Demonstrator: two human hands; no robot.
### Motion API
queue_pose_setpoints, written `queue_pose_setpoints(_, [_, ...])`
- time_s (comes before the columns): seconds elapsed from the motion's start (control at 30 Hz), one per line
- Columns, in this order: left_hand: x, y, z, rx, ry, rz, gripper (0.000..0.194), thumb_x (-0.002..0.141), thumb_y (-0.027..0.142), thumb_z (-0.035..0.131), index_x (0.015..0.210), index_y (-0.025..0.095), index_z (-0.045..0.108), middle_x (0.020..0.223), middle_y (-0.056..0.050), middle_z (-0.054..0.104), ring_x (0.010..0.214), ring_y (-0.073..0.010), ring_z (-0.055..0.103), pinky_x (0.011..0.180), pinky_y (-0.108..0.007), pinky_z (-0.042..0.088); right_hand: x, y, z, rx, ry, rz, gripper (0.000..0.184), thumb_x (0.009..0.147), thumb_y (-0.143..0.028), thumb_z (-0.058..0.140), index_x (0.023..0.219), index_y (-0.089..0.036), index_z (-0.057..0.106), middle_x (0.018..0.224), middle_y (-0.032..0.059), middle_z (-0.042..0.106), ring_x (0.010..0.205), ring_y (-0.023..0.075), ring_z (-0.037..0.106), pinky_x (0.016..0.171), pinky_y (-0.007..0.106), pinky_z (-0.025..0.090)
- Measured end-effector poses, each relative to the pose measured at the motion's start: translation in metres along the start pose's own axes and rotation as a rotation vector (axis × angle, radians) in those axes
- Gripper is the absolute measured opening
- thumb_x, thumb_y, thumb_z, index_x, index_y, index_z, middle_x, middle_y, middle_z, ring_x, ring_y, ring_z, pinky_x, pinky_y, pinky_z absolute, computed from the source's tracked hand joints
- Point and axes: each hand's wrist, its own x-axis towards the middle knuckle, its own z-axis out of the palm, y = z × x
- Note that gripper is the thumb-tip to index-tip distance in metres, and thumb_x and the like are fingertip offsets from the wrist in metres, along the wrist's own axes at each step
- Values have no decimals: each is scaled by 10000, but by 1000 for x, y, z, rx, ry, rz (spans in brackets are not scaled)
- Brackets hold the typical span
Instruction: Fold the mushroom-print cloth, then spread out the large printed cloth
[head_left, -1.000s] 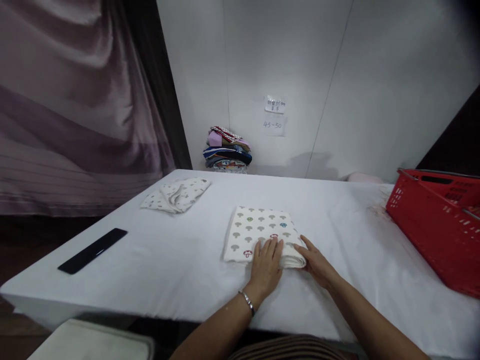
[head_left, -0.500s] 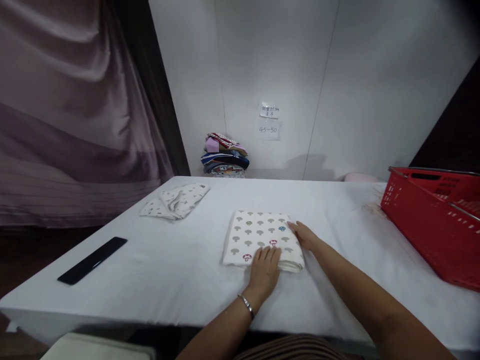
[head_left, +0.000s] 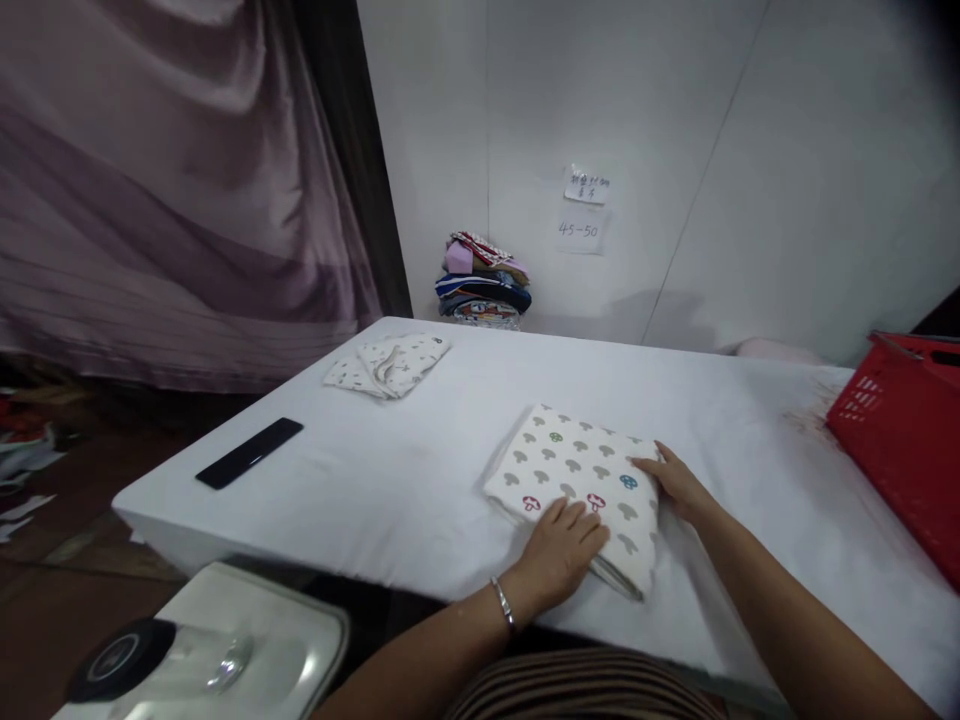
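A folded white cloth (head_left: 577, 465) printed with grey, red, green and blue mushrooms lies turned at an angle in front of me. My left hand (head_left: 564, 548) grips its near edge, fingers on top and thumb out of sight. At the right edge, my right hand (head_left: 679, 485) holds it with one digit over the top; the rest of the grip is partly hidden. The near right corner shows several stacked layers. Farther left lies a second white cloth (head_left: 390, 365) with a small print, loosely folded.
A black flat object (head_left: 250, 453) lies on the white-covered table (head_left: 360, 480) near its left edge. On the right stands a red plastic basket (head_left: 900, 440). Folded fabrics (head_left: 484, 280) are piled behind the table by the wall. A pale stool-like surface (head_left: 277, 620) holds a black-lidded container (head_left: 124, 660).
The folded cloth has turned clockwise, with its right side drawn toward me, and both hands have moved with it. My view has swung left and down.
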Motion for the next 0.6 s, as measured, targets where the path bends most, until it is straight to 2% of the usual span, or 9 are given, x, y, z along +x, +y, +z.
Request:
queue_pose_setpoints(0.1, [0, 5, -13, -33, -30, -5, 388, 868, 196, 486, 1253, 241, 497, 1284, -33, 569, 1244, -211, 453, 1099, -400, 297, 0, -5, -6, -273, 66, -127, 834, 697, -426, 679, 1412, -169, 334, 1329, 159, 510, 1170, 348, 514, 996, 455, 421])
queue_pose_setpoints(0.2, [-8, 2, -29, -145, -45, -17, 498, 858, 385, 549, 1331, 287, 431, 1375, -17, 501, 1301, -219, 402, 1156, -405, 212, -6, -15, 4, -493, 103, -437, 597, 754, -375, 612, 1311, -214, 471, 1416, 105, 423, 1331, 312, 326, 1136, 426, 225])
queue_pose_setpoints(0.3, [-19, -13, -39, -200, 31, -121, 508, 853, 471, 541, 1317, 282, 453, 1384, -27, 493, 1301, -229, 403, 1150, -431, 220, -23, -24, 30, -592, 54, -748, 478, 833, -372, 523, 1289, -232, 493, 1440, 78, 392, 1353, 271, 289, 1152, 424, 197])
queue_pose_setpoints(0.37, [-26, -28, -41, -184, 154, -298, 408, 873, 392, 528, 1252, 242, 511, 1336, -54, 532, 1260, -227, 439, 1107, -432, 288, -38, -29, 52, -613, -27, -845, 492, 860, -395, 493, 1316, -211, 478, 1443, 87, 391, 1352, 267, 292, 1144, 443, 215])
queue_pose_setpoints(0.47, [-34, -51, -42, -149, 311, -642, 299, 872, 312, 523, 1143, 194, 566, 1211, -84, 591, 1140, -218, 510, 995, -392, 395, -60, -31, 83, -637, -179, -883, 529, 873, -429, 487, 1354, -211, 457, 1460, 88, 373, 1369, 268, 267, 1141, 463, 205])
queue_pose_setpoints(0.53, [-36, -61, -44, -165, 313, -845, 256, 861, 329, 531, 1067, 188, 585, 1090, -73, 622, 1032, -210, 548, 903, -355, 437, -70, -30, 99, -673, -287, -883, 564, 874, -464, 491, 1380, -222, 432, 1484, 82, 338, 1386, 274, 230, 1140, 485, 179])
queue_pose_setpoints(0.6, [-36, -67, -46, -216, 252, -981, 238, 846, 377, 544, 981, 187, 593, 982, -51, 633, 942, -198, 565, 827, -319, 443, -76, -28, 109, -742, -393, -877, 589, 879, -501, 482, 1400, -236, 407, 1503, 74, 302, 1399, 273, 196, 1138, 504, 152])
